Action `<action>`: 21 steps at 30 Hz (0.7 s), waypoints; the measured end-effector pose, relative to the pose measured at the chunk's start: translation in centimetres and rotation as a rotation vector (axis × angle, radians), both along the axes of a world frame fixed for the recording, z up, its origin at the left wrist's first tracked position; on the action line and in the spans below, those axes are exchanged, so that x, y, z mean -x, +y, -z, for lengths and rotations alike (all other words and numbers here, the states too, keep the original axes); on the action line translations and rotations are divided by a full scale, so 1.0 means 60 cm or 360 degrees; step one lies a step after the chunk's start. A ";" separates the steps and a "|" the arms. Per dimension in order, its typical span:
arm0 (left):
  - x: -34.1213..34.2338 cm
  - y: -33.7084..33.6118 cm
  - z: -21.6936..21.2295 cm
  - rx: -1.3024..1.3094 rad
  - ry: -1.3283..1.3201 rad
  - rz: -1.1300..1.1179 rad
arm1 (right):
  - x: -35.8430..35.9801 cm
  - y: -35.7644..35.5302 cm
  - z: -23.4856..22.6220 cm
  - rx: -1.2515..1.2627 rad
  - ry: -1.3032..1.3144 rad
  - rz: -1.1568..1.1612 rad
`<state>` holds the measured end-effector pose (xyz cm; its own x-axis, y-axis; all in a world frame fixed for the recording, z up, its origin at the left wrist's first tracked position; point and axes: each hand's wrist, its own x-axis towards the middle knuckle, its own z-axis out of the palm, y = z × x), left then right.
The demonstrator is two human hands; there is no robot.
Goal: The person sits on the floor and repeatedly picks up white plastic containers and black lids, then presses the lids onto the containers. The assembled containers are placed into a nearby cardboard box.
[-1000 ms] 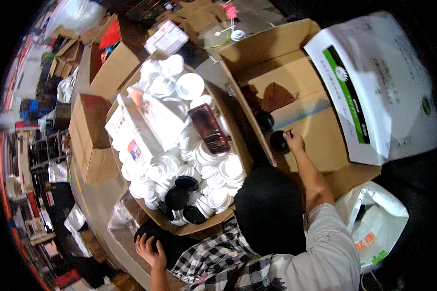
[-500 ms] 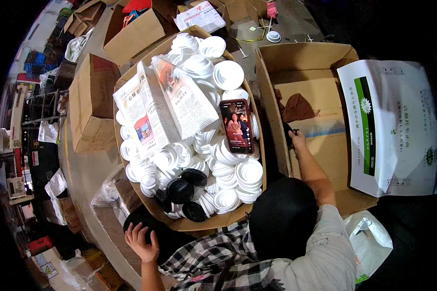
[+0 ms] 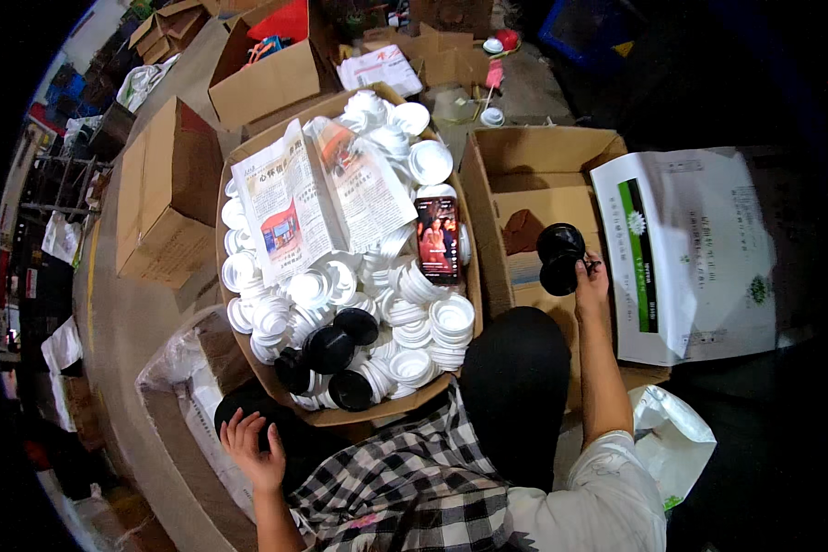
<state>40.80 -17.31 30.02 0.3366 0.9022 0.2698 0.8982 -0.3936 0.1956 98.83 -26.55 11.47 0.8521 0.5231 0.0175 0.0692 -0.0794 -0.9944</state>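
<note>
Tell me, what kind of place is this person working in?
Probably a small packing or sorting workshop, perhaps a storeroom. A big cardboard box brims with white plastic caps, more cartons crowd the floor, and the right hand holds black caps over an open carton.

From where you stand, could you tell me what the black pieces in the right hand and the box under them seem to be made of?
The black pieces in the right hand look like moulded plastic, smooth with a slight sheen, though the picture leaves that open. The open box is plain brown corrugated cardboard: matt, with folded flaps.
</note>
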 end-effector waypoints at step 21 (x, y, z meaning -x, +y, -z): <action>-0.049 -0.165 0.001 0.0635 -0.2476 0.0172 | 0.656 -0.019 -0.421 -0.0208 -0.0098 -0.1698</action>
